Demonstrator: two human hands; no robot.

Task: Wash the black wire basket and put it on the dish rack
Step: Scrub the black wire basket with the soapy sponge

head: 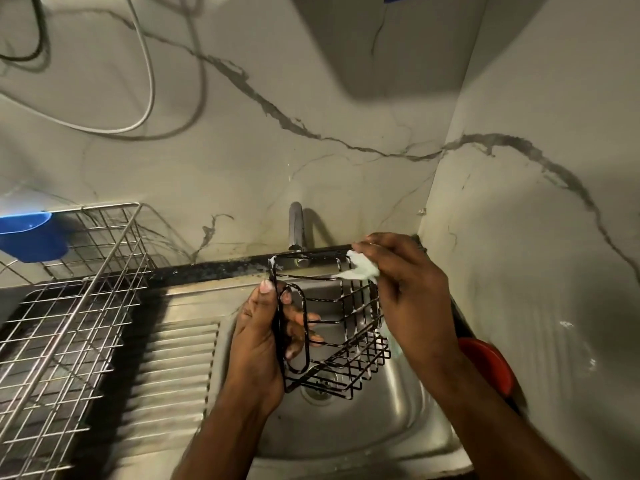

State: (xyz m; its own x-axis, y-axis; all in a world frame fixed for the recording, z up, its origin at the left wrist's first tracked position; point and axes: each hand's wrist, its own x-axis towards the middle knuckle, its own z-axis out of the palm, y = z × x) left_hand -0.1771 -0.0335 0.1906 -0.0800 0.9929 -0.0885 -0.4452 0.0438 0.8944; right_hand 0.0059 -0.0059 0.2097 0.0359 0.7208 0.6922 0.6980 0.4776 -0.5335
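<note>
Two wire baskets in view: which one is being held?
The black wire basket over the sink, gripped by the left hand. The silver dish rack sits untouched on the left.

Dim kitchen corner, marble-look walls.
Grey-veined wall panels [346,174] meet at right; cables [145,81] loop upper left, a cabinet [398,39] hangs overhead.

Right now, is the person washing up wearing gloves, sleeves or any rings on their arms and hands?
No. The left hand and right hand are both bare, with no gloves. Both forearms are uncovered as far as the picture's bottom edge, so no sleeves show. I see no rings, watch or bracelet. The fingernails that show on the left hand are short and pale. There is white soap foam by the right hand's fingertips.
</note>
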